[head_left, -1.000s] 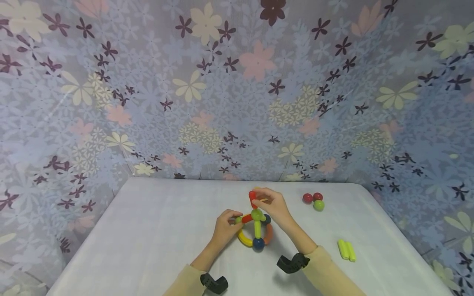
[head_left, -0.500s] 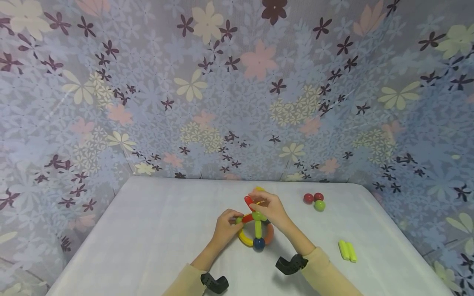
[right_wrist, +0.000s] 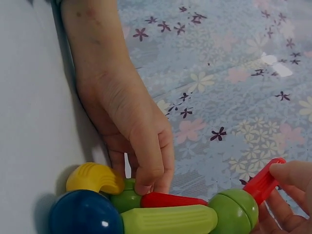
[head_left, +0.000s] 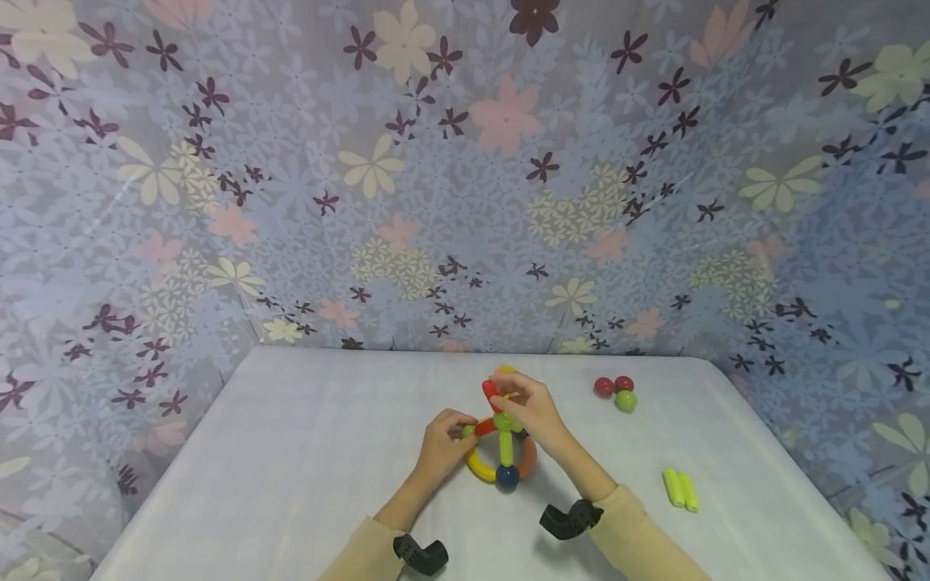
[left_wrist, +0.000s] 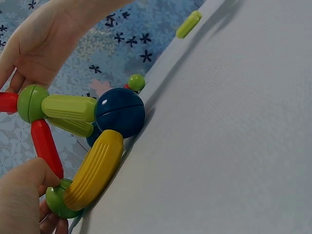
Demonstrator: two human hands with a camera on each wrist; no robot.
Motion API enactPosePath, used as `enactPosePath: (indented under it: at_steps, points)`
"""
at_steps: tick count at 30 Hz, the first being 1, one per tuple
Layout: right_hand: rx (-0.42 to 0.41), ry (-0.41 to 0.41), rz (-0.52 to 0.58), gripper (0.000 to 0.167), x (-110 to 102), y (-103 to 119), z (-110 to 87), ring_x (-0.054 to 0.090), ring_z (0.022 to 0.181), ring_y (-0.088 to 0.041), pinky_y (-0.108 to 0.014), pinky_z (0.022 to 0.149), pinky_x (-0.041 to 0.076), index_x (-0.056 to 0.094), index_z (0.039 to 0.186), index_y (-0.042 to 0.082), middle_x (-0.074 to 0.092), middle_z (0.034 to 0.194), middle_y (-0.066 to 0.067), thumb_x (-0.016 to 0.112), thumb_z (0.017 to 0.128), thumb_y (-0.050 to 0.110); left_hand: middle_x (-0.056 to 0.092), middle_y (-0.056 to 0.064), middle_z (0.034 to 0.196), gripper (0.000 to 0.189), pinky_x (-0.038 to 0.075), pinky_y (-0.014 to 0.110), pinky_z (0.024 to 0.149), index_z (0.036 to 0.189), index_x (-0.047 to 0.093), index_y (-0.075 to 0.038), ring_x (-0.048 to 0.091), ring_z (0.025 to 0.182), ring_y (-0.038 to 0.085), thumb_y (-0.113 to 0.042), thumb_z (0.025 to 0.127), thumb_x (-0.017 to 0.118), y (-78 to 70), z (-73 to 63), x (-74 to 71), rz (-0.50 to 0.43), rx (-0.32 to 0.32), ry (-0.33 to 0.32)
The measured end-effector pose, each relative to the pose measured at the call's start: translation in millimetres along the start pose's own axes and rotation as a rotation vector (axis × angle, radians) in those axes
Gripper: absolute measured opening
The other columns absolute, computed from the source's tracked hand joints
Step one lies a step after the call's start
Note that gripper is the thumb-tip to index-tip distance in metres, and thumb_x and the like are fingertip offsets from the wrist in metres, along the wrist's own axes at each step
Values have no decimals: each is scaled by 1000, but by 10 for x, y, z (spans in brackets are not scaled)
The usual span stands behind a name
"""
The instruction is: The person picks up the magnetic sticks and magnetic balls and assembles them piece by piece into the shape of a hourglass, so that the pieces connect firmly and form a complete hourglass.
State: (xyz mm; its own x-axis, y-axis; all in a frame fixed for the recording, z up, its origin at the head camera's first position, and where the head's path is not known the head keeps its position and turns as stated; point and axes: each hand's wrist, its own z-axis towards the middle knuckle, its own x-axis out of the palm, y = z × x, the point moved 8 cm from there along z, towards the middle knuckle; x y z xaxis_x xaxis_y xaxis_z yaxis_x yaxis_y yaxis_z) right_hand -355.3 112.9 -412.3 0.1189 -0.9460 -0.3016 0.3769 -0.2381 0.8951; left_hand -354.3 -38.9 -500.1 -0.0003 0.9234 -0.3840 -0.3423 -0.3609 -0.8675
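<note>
One left hand (head_left: 440,445) pinching glossy green ball (left_wrist: 56,201), right hand (head_left: 536,406) pinching straight red rod (right_wrist: 262,183)

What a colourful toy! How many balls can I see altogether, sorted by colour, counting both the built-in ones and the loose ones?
Red balls: 2, both loose
Green balls: 3, one loose
Blue balls: 2, one partly hidden
Total in view: 7

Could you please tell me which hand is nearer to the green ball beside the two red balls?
Right. The right hand pinches a red rod, left of the loose green ball; the left hand is farther left, holding a green corner ball.
</note>
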Motion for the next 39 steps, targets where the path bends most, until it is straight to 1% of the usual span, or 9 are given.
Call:
enactPosePath:
  at_steps: [8, 15, 18, 22, 26, 30, 33, 36, 39]
  points:
    - [15, -30, 15, 32, -107, 12, -49, 60, 93, -3, -19, 82, 50, 62, 119, 1, 65, 112, -20, 66, 89, 12, 64, 5, 102, 20, 54, 24, 84, 100, 70, -9, 60, 97, 18, -9, 79, 70, -51, 9, 16, 2, 0, 3]
    - [116, -175, -44, 28, -543, -141, -303, 59, 89, 3, -15, 80, 50, 63, 115, -1, 66, 112, -20, 63, 91, 14, 63, 6, 103, 21, 54, 25, 85, 101, 70, -8, 60, 99, 19, -10, 81, 70, -88, 9, 32, -3, -1, 19]
    - [120, -236, -46, 28, -793, -257, -459, 60, 87, 4, -14, 78, 51, 63, 114, -4, 70, 103, -1, 63, 91, 11, 63, 5, 103, 21, 53, 24, 86, 102, 70, -10, 60, 100, 18, -10, 80, 70, -68, 15, 24, 8, -19, 20]
    - [103, -309, -67, 27, -1113, -380, -686, 61, 84, 5, -12, 74, 51, 62, 111, -8, 64, 88, 25, 63, 90, 8, 64, 4, 102, 21, 53, 22, 85, 101, 70, -10, 60, 100, 18, -9, 80, 70, -38, 29, 8, 0, -5, 8]
    - [122, -378, -227, 24, -1406, -446, -936, 59, 80, 9, -9, 71, 49, 64, 109, -5, 67, 89, 18, 62, 91, 9, 65, 5, 101, 19, 54, 24, 83, 99, 70, -9, 62, 98, 19, -8, 80, 69, -25, 22, -9, -4, 13, -8]
    - [133, -442, -382, 19, -1686, -523, -1204, 55, 77, 14, -7, 67, 47, 67, 105, -2, 70, 87, 8, 63, 90, 8, 66, 4, 101, 18, 54, 24, 83, 99, 70, -10, 62, 97, 18, -10, 81, 69, 2, 5, -13, -6, -13, -6]
    - [145, -480, -436, 18, -1876, -606, -1399, 54, 74, 15, -6, 65, 46, 67, 104, -3, 67, 81, 16, 63, 88, 4, 66, 4, 100, 18, 54, 25, 84, 99, 71, -10, 61, 97, 18, -10, 81, 69, 13, -7, -17, -16, -27, -8]
    - [197, -508, -473, 20, -2034, -705, -1569, 53, 71, 15, -6, 62, 46, 66, 104, -4, 61, 78, 26, 64, 85, 1, 66, 5, 98, 17, 54, 28, 85, 98, 71, -9, 62, 96, 19, -9, 81, 69, 6, -19, -24, -20, -16, -19]
    - [295, -518, -504, 23, -2143, -791, -1696, 50, 68, 16, -7, 61, 46, 66, 106, -4, 64, 79, 21, 65, 84, 3, 67, 5, 97, 16, 54, 28, 84, 97, 71, -8, 62, 96, 20, -9, 81, 68, -3, -22, -25, -21, -11, -23]
